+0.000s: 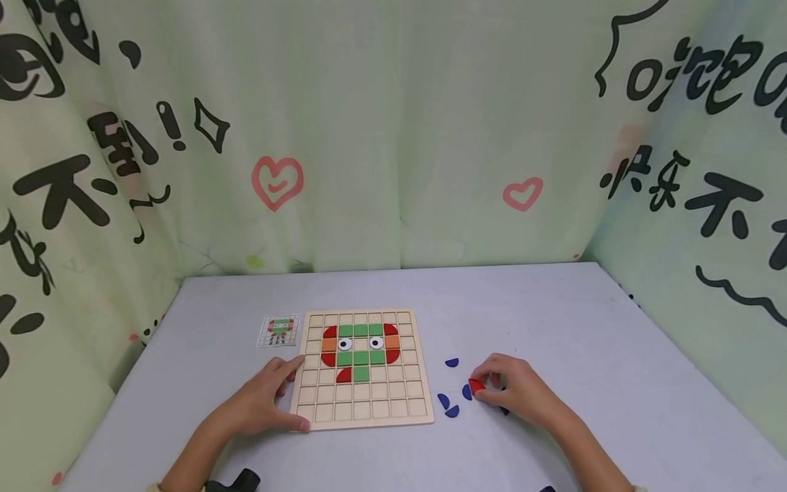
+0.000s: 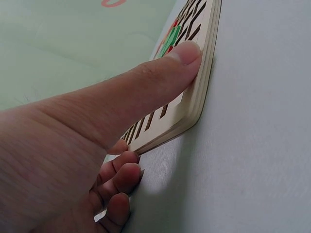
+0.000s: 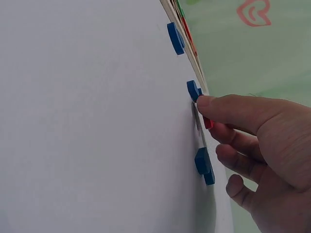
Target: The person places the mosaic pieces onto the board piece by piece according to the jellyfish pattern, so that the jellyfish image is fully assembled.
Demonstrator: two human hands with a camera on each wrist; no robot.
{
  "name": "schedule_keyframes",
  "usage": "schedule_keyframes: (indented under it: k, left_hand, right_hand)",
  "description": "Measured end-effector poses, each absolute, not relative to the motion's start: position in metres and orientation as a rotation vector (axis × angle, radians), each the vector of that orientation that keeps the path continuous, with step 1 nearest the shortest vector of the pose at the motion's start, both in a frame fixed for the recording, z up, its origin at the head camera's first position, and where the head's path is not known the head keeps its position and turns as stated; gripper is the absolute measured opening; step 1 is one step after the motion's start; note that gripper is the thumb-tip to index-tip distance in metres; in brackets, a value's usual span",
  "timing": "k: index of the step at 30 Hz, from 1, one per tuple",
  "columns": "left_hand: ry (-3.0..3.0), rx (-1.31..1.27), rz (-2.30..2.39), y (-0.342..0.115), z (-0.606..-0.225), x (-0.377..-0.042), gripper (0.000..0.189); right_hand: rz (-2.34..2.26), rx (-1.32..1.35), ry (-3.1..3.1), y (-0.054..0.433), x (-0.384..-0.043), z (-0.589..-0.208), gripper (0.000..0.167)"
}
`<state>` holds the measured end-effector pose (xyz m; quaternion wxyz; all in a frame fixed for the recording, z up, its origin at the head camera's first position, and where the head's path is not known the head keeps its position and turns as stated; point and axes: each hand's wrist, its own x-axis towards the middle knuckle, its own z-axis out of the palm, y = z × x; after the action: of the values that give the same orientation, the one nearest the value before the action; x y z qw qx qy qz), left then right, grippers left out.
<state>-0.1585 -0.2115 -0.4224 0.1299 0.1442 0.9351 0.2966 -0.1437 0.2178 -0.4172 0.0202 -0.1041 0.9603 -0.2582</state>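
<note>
A wooden grid board (image 1: 369, 414) lies flat on the table, holding green, red and orange pieces and two eye pieces in the shape of a face. At its near left corner my left hand (image 1: 264, 400) rests, the extended thumb (image 2: 160, 73) on the rim and the index fingertip at the left edge. Right of the board, my right hand (image 1: 516, 388) pinches a red piece (image 1: 476, 387) between thumb and fingers. In the right wrist view this red piece (image 3: 208, 122) is mostly covered. Blue half-round pieces (image 1: 452, 411) lie around that hand, some partly hidden.
Beyond the left hand lies a small pattern card (image 1: 279, 331), beside the board. One blue piece (image 1: 451, 363) sits apart, farther back. A white table (image 1: 522, 307) meets printed curtains at the back and sides. A dark object (image 1: 246, 480) shows at the near edge.
</note>
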Motion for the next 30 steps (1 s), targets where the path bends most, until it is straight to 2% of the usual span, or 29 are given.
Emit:
schedule_keyframes:
  k: [10, 30]
  left_hand:
    - [2.738, 0.375, 0.840, -0.215, -0.424, -0.160, 0.111]
    - [2.726, 0.406, 0.864, -0.214, -0.423, -0.160, 0.109]
  right_hand:
    - [-0.859, -0.478, 2.984, 0.189, -0.156, -0.411, 0.017]
    - [-0.972, -0.496, 2.886, 0.132, -0.172, -0.413, 0.017]
